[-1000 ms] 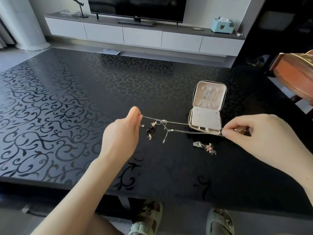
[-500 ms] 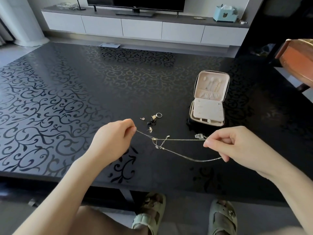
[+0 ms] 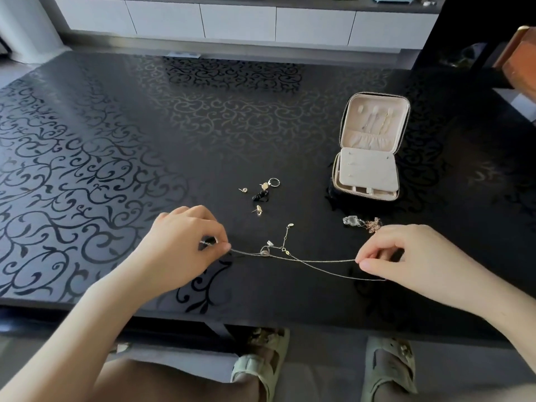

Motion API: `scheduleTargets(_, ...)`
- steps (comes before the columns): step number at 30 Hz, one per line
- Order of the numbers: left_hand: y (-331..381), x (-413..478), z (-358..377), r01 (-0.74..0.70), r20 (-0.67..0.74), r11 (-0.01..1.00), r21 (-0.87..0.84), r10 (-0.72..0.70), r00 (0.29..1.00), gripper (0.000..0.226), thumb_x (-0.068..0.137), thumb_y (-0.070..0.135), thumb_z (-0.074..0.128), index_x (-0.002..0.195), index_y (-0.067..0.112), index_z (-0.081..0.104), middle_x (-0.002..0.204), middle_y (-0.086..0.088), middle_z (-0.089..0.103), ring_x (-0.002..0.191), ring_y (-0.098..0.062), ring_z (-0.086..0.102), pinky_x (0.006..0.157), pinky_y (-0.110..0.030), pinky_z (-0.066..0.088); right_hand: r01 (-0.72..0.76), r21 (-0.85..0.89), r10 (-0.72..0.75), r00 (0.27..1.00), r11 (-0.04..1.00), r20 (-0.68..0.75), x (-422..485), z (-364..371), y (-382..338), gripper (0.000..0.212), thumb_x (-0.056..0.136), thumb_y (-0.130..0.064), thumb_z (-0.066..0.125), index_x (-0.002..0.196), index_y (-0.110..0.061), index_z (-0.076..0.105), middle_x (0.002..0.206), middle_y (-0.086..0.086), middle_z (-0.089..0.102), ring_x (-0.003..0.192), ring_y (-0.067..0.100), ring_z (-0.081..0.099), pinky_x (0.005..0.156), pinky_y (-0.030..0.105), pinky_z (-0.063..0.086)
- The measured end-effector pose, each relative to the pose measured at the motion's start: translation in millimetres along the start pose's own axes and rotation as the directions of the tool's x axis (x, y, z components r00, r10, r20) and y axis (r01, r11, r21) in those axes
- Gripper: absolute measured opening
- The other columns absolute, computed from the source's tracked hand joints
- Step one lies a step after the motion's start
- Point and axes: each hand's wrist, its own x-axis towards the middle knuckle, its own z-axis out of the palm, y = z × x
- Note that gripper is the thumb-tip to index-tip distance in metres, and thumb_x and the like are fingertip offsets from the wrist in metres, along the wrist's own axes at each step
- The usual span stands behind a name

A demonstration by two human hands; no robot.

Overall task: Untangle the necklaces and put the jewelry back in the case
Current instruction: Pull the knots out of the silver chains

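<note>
A thin silver necklace chain (image 3: 316, 261) is stretched low over the black table between my two hands. My left hand (image 3: 185, 242) pinches its left end; my right hand (image 3: 406, 256) pinches the right end, with a second strand looping below. A small pendant (image 3: 265, 251) and a short clasp chain (image 3: 285, 236) hang near the middle. The open jewelry case (image 3: 369, 152), beige inside, stands at the right. A rose-gold necklace with a clear charm (image 3: 362, 223) lies just beyond my right hand.
Loose pieces lie in the table's middle: a ring (image 3: 274, 182), a small stud (image 3: 244, 190), a gold earring (image 3: 258, 209) and a dark piece (image 3: 261, 195). The table's front edge (image 3: 261, 320) is close to me. A wooden chair (image 3: 519, 59) stands at the far right.
Both hands have brought the stretched chain down and toward me, away from the case, so that it now hangs close to the table. The view has tilted downward.
</note>
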Motion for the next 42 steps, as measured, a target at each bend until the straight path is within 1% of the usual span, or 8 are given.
scheduleTargets(3,0.9,-4.9,0.3,-0.031,0.059,0.999,-0.009,0.031,0.998,0.006,0.079,0.043,0.068,0.075,0.041,0.064,0.090,0.021,0.050,0.092,-0.009,0.047,0.088,-0.034,0.036,0.074,-0.192,-0.076,0.997,0.979,-0.005,0.2,5.0,0.5,0.010,0.079,-0.033,0.069,0.074,-0.042,0.067,0.086,-0.019,0.060,0.085,-0.007,0.048,0.068,0.009,0.035)
scheduleTargets(7,6.7,-5.1,0.2,-0.013,0.005,1.000,-0.009,0.013,1.000,0.007,0.077,0.045,0.069,0.079,0.039,0.064,0.090,0.020,0.050,0.091,-0.009,0.047,0.086,-0.031,0.035,0.096,-0.329,-0.103,0.995,0.940,-0.005,4.3,8.3,-4.8,0.010,0.079,-0.039,0.067,0.088,-0.042,0.065,0.096,-0.022,0.055,0.095,0.001,0.043,0.082,0.023,0.039)
scheduleTargets(10,18.1,1.7,4.7,0.011,-0.059,0.996,-0.085,-0.016,0.998,0.005,0.079,0.038,0.067,0.076,0.035,0.065,0.088,0.015,0.053,0.088,-0.009,0.049,0.079,-0.026,0.035,0.204,-0.186,-0.229,0.965,0.961,-0.127,13.9,14.4,-22.2,0.004,0.078,-0.035,0.064,0.078,-0.033,0.068,0.088,-0.017,0.060,0.089,0.004,0.048,0.079,0.021,0.039)
scheduleTargets(13,30.9,10.3,14.0,0.000,-0.024,0.996,-0.095,-0.002,1.000,0.005,0.081,0.035,0.066,0.083,0.031,0.068,0.089,0.013,0.052,0.089,-0.010,0.048,0.079,-0.024,0.036,0.286,-0.069,-0.292,0.947,0.956,-0.130,31.6,31.7,-41.8,0.009,0.081,-0.029,0.065,0.072,-0.030,0.067,0.078,-0.014,0.061,0.080,0.003,0.049,0.073,0.017,0.037)
scheduleTargets(21,41.8,19.2,26.8,-0.003,0.070,0.995,-0.098,0.010,0.997,0.011,0.086,0.029,0.064,0.093,0.021,0.068,0.088,0.011,0.043,0.087,-0.008,0.043,0.074,-0.017,0.032,0.354,-0.081,-0.361,0.924,0.932,-0.123,50.6,73.8,-60.5,0.012,0.079,-0.030,0.071,0.089,-0.023,0.071,0.082,-0.005,0.062,0.078,0.014,0.045,0.066,0.028,0.038)
scheduleTargets(29,41.4,18.4,23.7,0.084,0.104,0.946,-0.313,-0.054,0.993,0.006,0.086,0.024,0.064,0.081,0.025,0.061,0.084,0.011,0.057,0.074,-0.001,0.052,0.066,-0.009,0.039,0.301,-0.080,-0.310,0.940,0.950,-0.144,52.6,69.9,-58.8,0.017,0.076,-0.033,0.074,0.088,-0.023,0.067,0.077,-0.015,0.052,0.076,0.008,0.041,0.064,0.015,0.031)
scheduleTargets(36,38.1,21.6,16.9,0.201,0.142,0.745,-0.636,-0.143,0.980,0.007,0.086,0.011,0.064,0.080,0.015,0.064,0.071,0.002,0.071,0.061,-0.002,0.062,0.062,-0.010,0.048,0.275,-0.097,-0.288,0.944,0.957,-0.162,48.7,75.3,-52.4,0.015,0.077,-0.037,0.073,0.086,-0.025,0.070,0.076,-0.014,0.055,0.076,0.009,0.041,0.068,0.024,0.036)
scheduleTargets(42,35.5,20.7,14.3,0.200,0.152,0.731,-0.653,-0.132,0.980,0.004,0.085,0.008,0.065,0.082,0.011,0.064,0.073,0.000,0.072,0.060,-0.007,0.062,0.068,-0.020,0.050,0.239,0.148,-0.211,0.960,0.960,-0.183,48.6,67.0,-53.3,0.011,0.083,-0.029,0.065,0.076,-0.023,0.072,0.070,-0.012,0.066,0.073,0.006,0.056,0.067,0.013,0.038)
